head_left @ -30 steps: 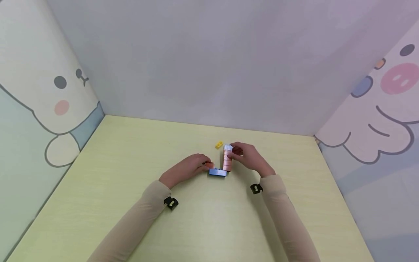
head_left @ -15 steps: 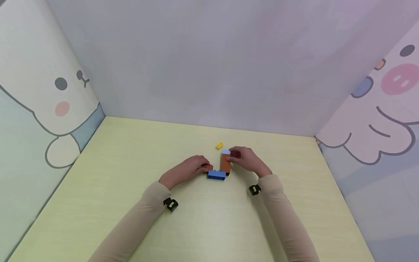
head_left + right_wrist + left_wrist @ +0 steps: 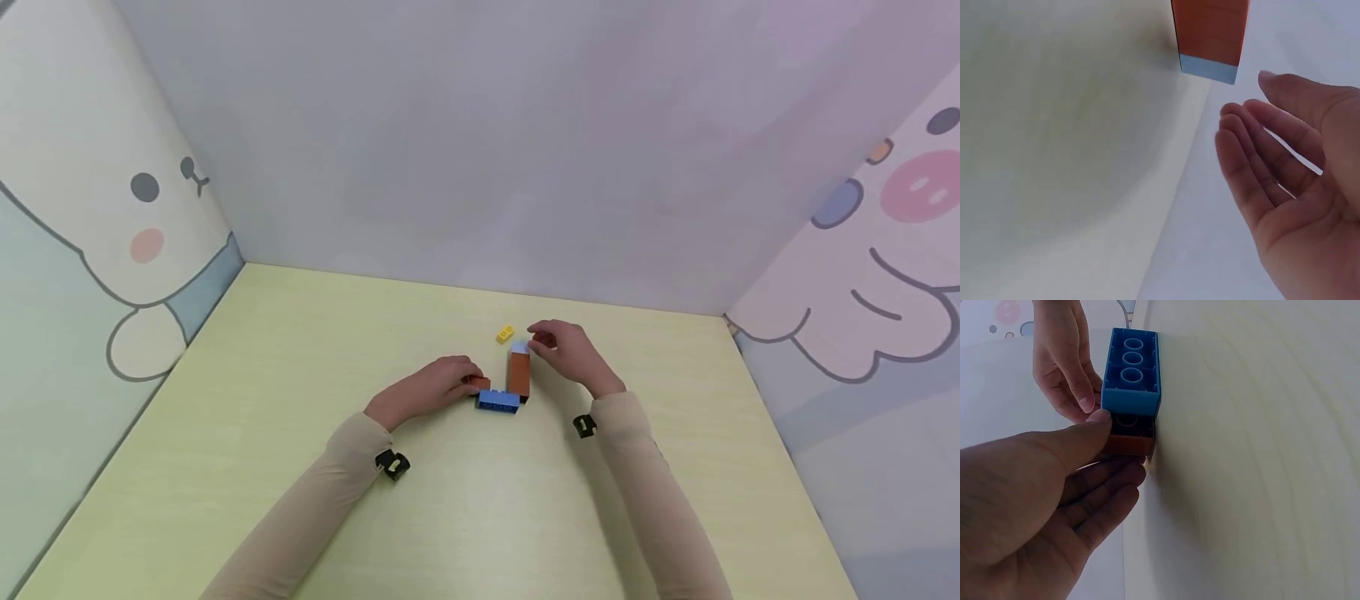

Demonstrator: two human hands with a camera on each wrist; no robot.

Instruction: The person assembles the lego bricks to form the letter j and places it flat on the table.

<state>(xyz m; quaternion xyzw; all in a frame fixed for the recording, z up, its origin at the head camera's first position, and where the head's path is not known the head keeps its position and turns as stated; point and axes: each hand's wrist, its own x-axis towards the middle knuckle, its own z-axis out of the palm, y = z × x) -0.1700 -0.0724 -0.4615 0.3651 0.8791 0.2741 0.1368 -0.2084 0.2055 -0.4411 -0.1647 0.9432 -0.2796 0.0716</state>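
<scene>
In the head view my left hand point(image 3: 435, 387) pinches a reddish-brown brick point(image 3: 481, 384) between thumb and fingers, at the left end of a blue brick point(image 3: 498, 402). The left wrist view shows the blue brick's hollow underside with round tubes facing out. From its other end a reddish-brown stack point(image 3: 519, 375) runs away from me, capped by a light blue brick point(image 3: 520, 347). Just right of that cap is my right hand point(image 3: 567, 351), fingers loosely bent and holding nothing. The right wrist view shows a gap between this hand and the light blue end point(image 3: 1209, 68).
A small yellow brick point(image 3: 506, 334) with studs lies on the pale table point(image 3: 360, 325) beyond the stack. Behind the table stands a plain grey wall point(image 3: 480, 167). Side walls with cartoon animals point(image 3: 847, 242) flank it.
My right hand has let go of the stack's far end and drawn back a little, up and right. The joined bricks tipped slightly toward me. The left hand keeps its pinch.
</scene>
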